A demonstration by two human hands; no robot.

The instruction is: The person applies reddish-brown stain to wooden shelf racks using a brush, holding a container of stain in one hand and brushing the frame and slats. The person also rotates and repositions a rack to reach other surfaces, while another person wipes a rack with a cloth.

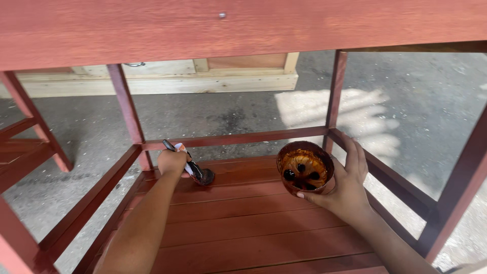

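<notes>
My left hand (172, 162) grips a paintbrush (195, 170) whose dark bristles press on the far planks of a red-stained wooden shelf (243, 223). My right hand (350, 185) holds a small round bowl (305, 167) of reddish-brown stain, with dark lumps in it, above the shelf's right side. The shelf is the lower level of a red-stained wooden frame, and its top board (243, 28) runs across the upper part of the view.
Red-stained legs (127, 109) (335, 91) and rails (238, 138) surround the shelf. Beyond lies grey concrete ground (228, 111) with a sunlit patch (314, 109). An unpainted pale wooden structure (162, 81) stands at the back. Another red frame part (20, 147) is at the left.
</notes>
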